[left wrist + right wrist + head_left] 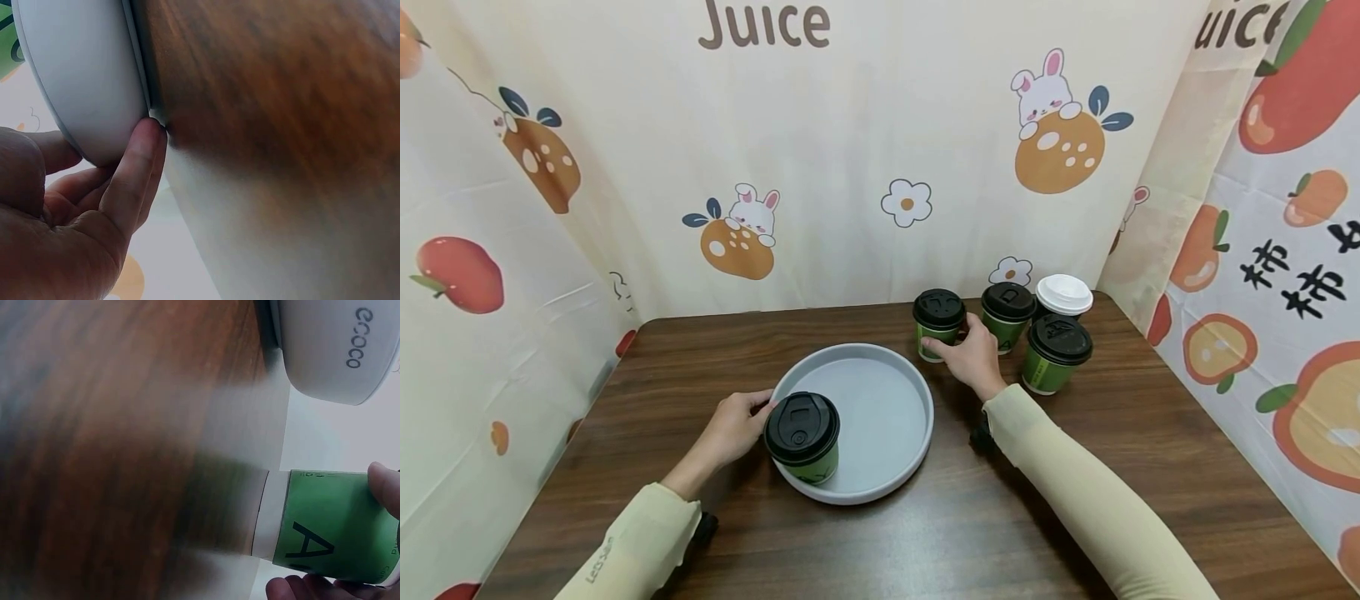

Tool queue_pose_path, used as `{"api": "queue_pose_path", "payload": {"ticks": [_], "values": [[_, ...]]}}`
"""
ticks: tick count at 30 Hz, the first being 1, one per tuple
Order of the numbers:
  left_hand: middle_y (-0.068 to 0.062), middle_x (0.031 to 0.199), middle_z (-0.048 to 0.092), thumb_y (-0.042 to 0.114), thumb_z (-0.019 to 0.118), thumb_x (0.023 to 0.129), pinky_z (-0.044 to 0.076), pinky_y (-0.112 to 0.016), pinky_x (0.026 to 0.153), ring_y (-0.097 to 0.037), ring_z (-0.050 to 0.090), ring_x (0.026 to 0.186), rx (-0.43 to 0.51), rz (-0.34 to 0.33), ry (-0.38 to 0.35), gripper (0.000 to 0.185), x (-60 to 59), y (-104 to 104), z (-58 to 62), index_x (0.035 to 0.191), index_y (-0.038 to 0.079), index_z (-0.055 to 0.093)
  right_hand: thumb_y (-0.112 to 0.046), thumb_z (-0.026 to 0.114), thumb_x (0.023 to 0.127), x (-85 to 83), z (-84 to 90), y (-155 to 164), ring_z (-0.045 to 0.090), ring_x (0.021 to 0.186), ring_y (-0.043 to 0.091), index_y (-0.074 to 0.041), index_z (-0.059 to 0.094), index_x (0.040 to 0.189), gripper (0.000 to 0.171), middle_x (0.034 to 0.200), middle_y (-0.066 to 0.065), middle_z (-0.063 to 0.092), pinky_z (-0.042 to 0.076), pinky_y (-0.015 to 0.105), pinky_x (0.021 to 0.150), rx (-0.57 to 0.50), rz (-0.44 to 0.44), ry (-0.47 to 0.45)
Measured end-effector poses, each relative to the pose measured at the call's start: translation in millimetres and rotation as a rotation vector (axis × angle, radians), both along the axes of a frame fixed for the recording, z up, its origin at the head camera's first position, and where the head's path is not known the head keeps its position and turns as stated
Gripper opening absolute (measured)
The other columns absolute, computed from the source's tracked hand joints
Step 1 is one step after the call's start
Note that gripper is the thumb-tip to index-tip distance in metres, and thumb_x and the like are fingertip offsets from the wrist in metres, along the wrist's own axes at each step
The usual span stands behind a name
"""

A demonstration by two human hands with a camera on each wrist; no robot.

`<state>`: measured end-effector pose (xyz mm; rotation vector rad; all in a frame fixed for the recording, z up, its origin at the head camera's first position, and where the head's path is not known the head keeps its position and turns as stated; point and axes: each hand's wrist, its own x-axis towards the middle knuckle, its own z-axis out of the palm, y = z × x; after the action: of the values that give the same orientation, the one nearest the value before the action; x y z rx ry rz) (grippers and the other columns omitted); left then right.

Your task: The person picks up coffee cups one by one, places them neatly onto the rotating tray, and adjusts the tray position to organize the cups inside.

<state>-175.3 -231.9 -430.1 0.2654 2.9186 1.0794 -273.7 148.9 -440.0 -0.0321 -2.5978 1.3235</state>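
Note:
My left hand (735, 427) grips the left rim of a round grey tray (880, 417), thumb on one side and fingers on the other in the left wrist view. On the tray's left part stands a green paper cup with a black lid (802, 437). Behind the tray, to its right, my right hand (976, 360) holds another black-lidded green paper cup (938, 321). Its thumb and fingers lie on opposite sides of the green sleeve (334, 525) in the right wrist view.
Right of my right hand stand two more black-lidded cups, one farther back (1008, 312) and one nearer (1057, 354). A cup with a white lid (1064, 294) is behind them. Printed curtains (842, 150) enclose the wooden table (700, 350) at the back and sides.

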Motion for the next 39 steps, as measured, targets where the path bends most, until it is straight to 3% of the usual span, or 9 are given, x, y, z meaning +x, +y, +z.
{"api": "queue_pose_path", "payload": {"ticks": [9,21,30,39], "values": [[-0.023,0.127,0.068,0.012,0.059,0.105,0.053,-0.043,0.084,-0.028,0.065,0.110,-0.001,0.003,-0.004,0.036,-0.3,0,-0.1,0.136,-0.004,0.064,-0.046,0.085,0.083,4.3,5.6,-2,0.059,0.114,0.035,-0.006,0.055,0.133,0.071,0.124,0.015,0.064,0.049,0.052,0.095,0.004,0.003,-0.007],[-0.023,0.126,0.068,0.011,0.058,0.105,0.054,-0.047,0.087,-0.031,0.064,0.114,-0.001,0.002,0.013,0.035,-1.9,0,-1.5,0.135,-0.005,0.064,-0.044,0.086,0.083,17.0,19.2,-2,0.059,0.118,0.033,-0.008,0.055,0.136,0.071,0.127,0.013,0.064,0.049,0.052,0.098,-0.018,0.023,0.036],[-0.023,0.127,0.068,0.011,0.058,0.105,0.053,-0.044,0.085,-0.031,0.065,0.113,0.005,-0.001,0.001,0.035,-2.3,0,-1.1,0.137,-0.004,0.063,-0.045,0.087,0.081,30.9,32.5,-4,0.065,0.106,0.036,-0.011,0.058,0.131,0.067,0.120,0.010,0.067,0.054,0.046,0.083,-0.044,0.057,0.076],[-0.023,0.127,0.068,0.012,0.058,0.105,0.053,-0.046,0.088,-0.031,0.064,0.115,0.005,-0.001,0.002,0.035,-3.6,-1,-2.6,0.137,-0.003,0.063,-0.047,0.087,0.081,43.4,38.9,-6,0.068,0.100,0.033,-0.013,0.057,0.130,0.068,0.117,0.008,0.068,0.056,0.042,0.078,-0.066,0.076,0.092]]}}
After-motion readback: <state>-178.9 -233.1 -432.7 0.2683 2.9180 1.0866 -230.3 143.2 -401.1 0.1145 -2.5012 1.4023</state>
